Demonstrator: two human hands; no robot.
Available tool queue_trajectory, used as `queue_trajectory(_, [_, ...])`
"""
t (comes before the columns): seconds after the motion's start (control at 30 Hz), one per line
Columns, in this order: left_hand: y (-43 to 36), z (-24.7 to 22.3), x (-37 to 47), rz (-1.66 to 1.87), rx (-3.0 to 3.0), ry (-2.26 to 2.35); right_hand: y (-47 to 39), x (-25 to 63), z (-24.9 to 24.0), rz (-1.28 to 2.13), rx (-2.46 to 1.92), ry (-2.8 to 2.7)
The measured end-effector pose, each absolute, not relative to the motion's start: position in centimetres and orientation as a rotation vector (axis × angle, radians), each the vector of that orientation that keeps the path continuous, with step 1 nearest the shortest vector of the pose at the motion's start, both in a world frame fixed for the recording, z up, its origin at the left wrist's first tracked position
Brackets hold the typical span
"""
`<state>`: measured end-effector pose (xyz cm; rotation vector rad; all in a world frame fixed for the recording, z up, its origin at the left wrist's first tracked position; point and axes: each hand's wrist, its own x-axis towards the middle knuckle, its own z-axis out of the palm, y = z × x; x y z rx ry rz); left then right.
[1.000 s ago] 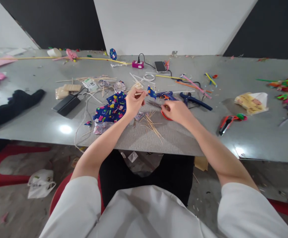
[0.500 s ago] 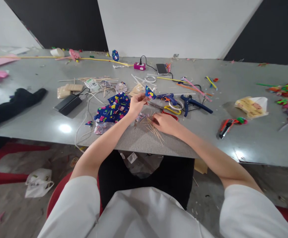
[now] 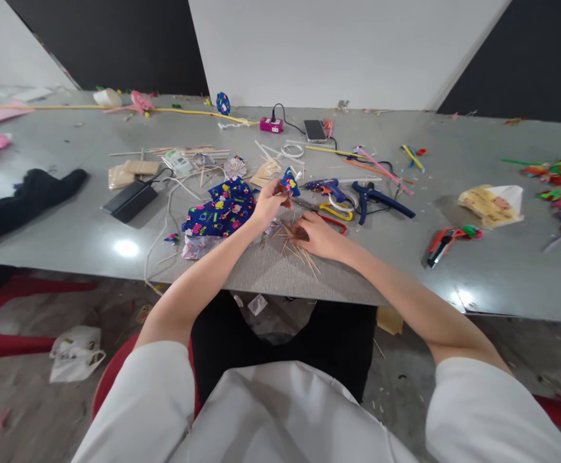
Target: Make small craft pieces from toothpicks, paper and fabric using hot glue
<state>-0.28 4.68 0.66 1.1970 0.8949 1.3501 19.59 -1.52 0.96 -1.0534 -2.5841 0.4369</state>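
Note:
Raised over the table, my left hand pinches a small folded piece of blue patterned fabric between thumb and fingers. Lower and to the right, my right hand is curled over a loose pile of thin wooden sticks; its fingertips close in among them, and how many it grips is hidden. Beside my left wrist lies a larger blue patterned cloth. A clear packet sits under its front edge. Behind my right hand are yellow-handled scissors and a red-handled tool.
A blue glue gun and blue pliers lie behind my right hand. A black adapter box with a white cable is on the left. Farther right are a cutter knife and a tissue pack. A phone rests at the back.
My left hand has turned the small fabric piece a little, so it stands more upright. My right hand has shifted slightly and its fingers have curled more over the sticks.

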Motion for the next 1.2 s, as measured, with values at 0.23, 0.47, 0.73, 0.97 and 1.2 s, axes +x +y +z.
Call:
queue_trajectory(0.23, [3.9,1.8,-0.1,1.312,1.192,0.902,-0.7,19.8,-0.2,0.423,-1.056,-2.541])
queue_trajectory(0.47, [3.8,2.1,0.0,1.301,1.081,0.876,-0.2,20.0,0.1,0.34,-0.978,-2.444])
queue_trajectory(0.73, [4.6,1.4,0.1,1.289,1.128,0.967,-0.8,19.8,1.6,0.342,-0.945,-2.344])
queue_trajectory(0.97, [4.8,0.7,0.1,1.3,1.173,0.989,-1.6,20.0,3.0,0.444,-0.932,-2.269])
queue_trajectory(1.2, [4.4,0.7,0.3,1.244,1.237,1.019,-2.0,20.3,3.6,0.368,-0.932,-2.19])
